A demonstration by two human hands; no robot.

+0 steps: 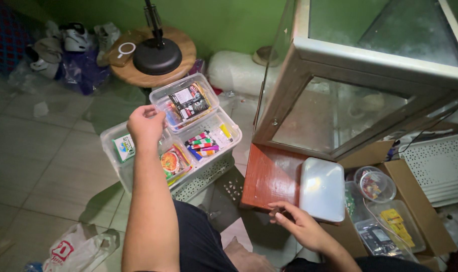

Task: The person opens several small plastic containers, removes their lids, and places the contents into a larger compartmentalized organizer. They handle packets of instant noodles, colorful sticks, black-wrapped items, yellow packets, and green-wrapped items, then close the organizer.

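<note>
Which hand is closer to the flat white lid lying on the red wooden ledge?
The right hand. Its fingers rest on the ledge just beside the white lid. The left hand is far off, raised over the clear storage bin of packets.

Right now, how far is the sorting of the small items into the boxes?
Looks done: the white basket already holds packets and markers, and a filled clear box rests on it. In hand: the left hand hovers over the basket, apparently empty; the right hand touches the white lid. Left: open containers in the cardboard box look uncovered.
</note>
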